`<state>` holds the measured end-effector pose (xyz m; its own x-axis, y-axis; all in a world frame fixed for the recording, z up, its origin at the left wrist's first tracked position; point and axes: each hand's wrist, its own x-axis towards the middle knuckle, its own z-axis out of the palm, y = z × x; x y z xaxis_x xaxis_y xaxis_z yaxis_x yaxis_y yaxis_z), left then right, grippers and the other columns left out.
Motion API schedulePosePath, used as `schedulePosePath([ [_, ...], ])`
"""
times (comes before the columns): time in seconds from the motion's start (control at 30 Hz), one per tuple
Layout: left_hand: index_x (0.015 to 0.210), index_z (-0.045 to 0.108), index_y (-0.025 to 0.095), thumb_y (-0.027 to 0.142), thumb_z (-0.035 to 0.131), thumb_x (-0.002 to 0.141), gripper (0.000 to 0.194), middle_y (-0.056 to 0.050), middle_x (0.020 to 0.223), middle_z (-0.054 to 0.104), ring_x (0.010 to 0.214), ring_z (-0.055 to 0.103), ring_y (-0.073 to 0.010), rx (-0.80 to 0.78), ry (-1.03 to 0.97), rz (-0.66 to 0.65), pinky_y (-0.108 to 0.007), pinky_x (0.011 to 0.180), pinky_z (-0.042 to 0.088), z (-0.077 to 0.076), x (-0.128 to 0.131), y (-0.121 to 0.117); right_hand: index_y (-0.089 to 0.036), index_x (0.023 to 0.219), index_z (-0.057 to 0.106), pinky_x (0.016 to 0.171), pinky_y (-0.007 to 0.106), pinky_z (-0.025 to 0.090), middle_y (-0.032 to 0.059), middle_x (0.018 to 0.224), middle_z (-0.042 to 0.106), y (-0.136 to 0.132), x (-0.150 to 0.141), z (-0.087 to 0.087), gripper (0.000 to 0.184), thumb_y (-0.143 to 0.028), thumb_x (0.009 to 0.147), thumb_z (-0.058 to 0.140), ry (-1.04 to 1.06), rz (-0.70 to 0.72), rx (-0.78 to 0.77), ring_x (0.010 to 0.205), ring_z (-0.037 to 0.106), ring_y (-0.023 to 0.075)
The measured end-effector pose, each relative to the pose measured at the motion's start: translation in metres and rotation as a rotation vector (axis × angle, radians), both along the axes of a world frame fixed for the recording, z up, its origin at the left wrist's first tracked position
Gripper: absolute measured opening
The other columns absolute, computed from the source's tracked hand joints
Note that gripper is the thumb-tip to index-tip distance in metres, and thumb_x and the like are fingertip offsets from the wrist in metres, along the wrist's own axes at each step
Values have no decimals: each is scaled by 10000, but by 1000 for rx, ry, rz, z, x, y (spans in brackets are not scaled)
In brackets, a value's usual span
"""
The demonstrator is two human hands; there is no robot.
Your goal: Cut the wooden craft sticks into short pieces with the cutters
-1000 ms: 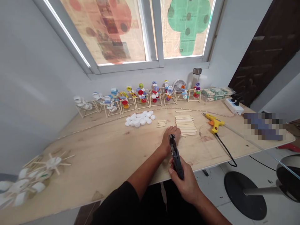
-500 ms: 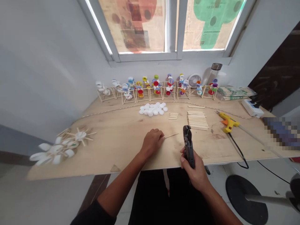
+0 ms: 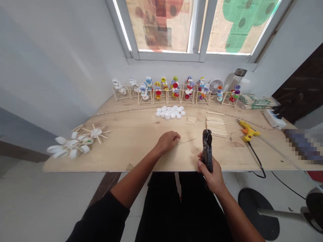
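My left hand (image 3: 168, 142) rests on the wooden table with its fingers curled at the near ends of thin wooden sticks (image 3: 188, 139). One stick points out to the right, and a shorter end shows beside it; the fingertips partly hide the grip. In my right hand (image 3: 213, 174) is a black hand cutter (image 3: 207, 148) that looks like pruning shears. Its handles are wrapped by my fingers, and its head points up and away from me over the table's front edge. Beyond it lies a stack of wooden sticks (image 3: 216, 126), with a few short cut sticks (image 3: 191, 120) to its left.
White bottle caps (image 3: 170, 112) lie in a group mid-table. Stick-and-cap wheels (image 3: 72, 145) lie at the left. Several stick frames with coloured caps (image 3: 175, 93) line the back. A yellow glue gun (image 3: 248, 131), power strip (image 3: 274, 119), fan (image 3: 216, 86) and bottle (image 3: 237, 80) stand right.
The view has shifted, so the table sits a little higher and further right. My left fingers have drawn up slightly by the sticks, where a second end now shows. The cutter stays in my right hand.
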<state>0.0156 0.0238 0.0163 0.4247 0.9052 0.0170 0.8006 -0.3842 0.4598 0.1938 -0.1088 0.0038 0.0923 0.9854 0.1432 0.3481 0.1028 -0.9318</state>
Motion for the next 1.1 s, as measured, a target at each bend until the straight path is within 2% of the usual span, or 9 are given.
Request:
schedulePosePath([
  [0.17, 820, 603, 186, 258, 571, 732, 119, -34, 831, 621, 801, 565, -178, 11, 35, 23, -260, 661, 415, -2, 5, -7, -164, 965, 514, 564, 258, 425, -21, 636, 521, 0, 1, 1, 213, -309, 810, 498, -22, -10, 2, 565, 509, 136],
  [0.27, 781, 601, 185, 196, 554, 724, 74, -29, 808, 621, 783, 565, -170, -3, 44, 15, -257, 658, 410, -1, 13, -6, -164, 973, 513, 568, 261, 427, -24, 633, 524, 0, 2, 0, 215, -311, 818, 491, -33, -7, -6, 563, 517, 137],
  [0.5, 774, 638, 180, 108, 529, 675, 164, -11, 768, 650, 738, 586, -149, -74, 15, -41, -231, 642, 420, 7, 24, 2, -164, 976, 511, 571, 263, 432, -21, 647, 529, 0, 3, -1, 218, -311, 816, 497, -23, -3, -8, 561, 526, 134],
  [0.83, 846, 676, 156, 148, 496, 710, 225, -7, 761, 682, 737, 614, -135, -179, -94, -73, -209, 650, 450, 12, 10, 15, -171, 971, 511, 591, 271, 434, -19, 635, 527, 0, 3, 1, 202, -298, 816, 488, -27, 6, -5, 580, 516, 141],
  [1.1, 759, 672, 148, 161, 532, 676, 163, -4, 708, 672, 696, 608, -133, -215, -77, -108, -195, 597, 430, 17, 13, 17, -176, 970, 495, 594, 267, 426, -24, 629, 511, 0, 2, 4, 188, -291, 822, 477, -13, 34, -4, 582, 506, 139],
])
